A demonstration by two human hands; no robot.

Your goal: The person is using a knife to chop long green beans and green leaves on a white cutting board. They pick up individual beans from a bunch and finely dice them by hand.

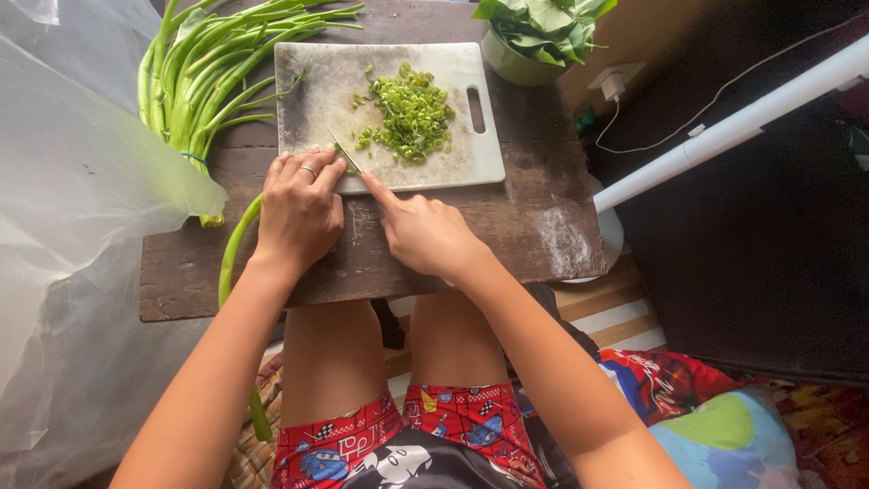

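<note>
My left hand presses down on a long green stalk at the near edge of a white cutting board; the stalk runs back under my palm and off the table toward my lap. My right hand grips a knife, index finger laid along the blade, whose edge meets the stalk right beside my left fingertips. A pile of chopped green pieces lies in the middle of the board.
A bundle of long green stalks lies at the board's left. A bowl of green leaves stands at the back right. The low dark wooden table holds everything. Clear plastic sheeting lies left; a white pole and wall socket with cable are right.
</note>
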